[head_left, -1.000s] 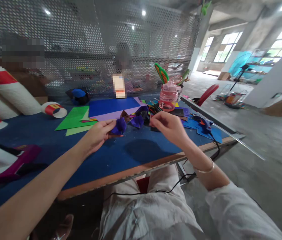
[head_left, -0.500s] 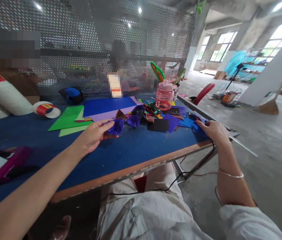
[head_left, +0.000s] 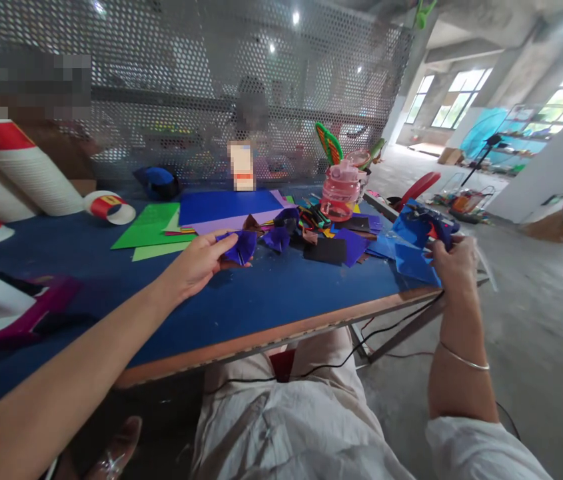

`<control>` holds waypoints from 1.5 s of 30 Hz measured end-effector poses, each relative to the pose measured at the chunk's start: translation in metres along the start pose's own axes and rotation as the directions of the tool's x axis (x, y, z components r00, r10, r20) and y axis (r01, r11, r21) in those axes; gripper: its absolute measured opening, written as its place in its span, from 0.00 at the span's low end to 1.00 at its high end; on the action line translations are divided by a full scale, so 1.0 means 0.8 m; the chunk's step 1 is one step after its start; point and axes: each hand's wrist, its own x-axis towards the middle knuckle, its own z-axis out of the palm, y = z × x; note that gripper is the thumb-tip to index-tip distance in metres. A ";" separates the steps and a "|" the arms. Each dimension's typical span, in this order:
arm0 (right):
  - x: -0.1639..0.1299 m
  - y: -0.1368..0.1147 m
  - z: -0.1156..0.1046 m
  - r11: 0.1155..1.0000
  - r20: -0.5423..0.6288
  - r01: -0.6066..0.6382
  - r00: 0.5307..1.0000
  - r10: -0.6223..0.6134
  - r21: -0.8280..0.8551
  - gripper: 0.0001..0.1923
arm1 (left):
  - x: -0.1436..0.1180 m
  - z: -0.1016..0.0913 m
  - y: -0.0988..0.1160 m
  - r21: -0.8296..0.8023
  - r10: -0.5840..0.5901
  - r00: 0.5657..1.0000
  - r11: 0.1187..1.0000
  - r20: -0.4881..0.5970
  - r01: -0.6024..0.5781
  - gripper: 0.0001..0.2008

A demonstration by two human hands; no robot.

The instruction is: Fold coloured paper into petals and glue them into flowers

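Purple folded paper piece (head_left: pixel 239 245) pinched in the left hand (head_left: pixel 196 267), blue glue gun (head_left: pixel 431 230) gripped in the right hand (head_left: pixel 454 267).
Head view: left fingertips press together on the paper just above the blue table (head_left: pixel 261 300), near the paper scraps (head_left: pixel 331 243); the right fist wraps the gun's handle, raised off the table's right edge, its black cord (head_left: pixel 341 363) hanging below.
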 end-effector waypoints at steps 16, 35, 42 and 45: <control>-0.016 -0.074 0.092 0.900 0.305 0.050 0.931 -0.199 0.432 0.16 | 0.006 -0.004 -0.014 0.114 0.021 0.998 0.993 0.061 -0.028 0.07; -0.097 -0.152 0.058 0.789 0.621 -0.183 0.727 -0.294 0.587 0.23 | -0.016 0.071 -0.018 -0.004 -0.100 0.862 0.993 0.497 0.117 0.17; -0.065 -0.129 0.040 0.674 0.511 -0.302 0.850 -0.130 0.674 0.21 | -0.007 0.066 -0.014 0.090 -0.219 0.879 0.976 0.423 0.200 0.07; -0.050 -0.118 0.022 0.655 0.427 -0.259 0.898 -0.108 0.710 0.21 | 0.001 0.087 -0.004 0.148 -0.277 0.862 0.961 0.426 0.235 0.08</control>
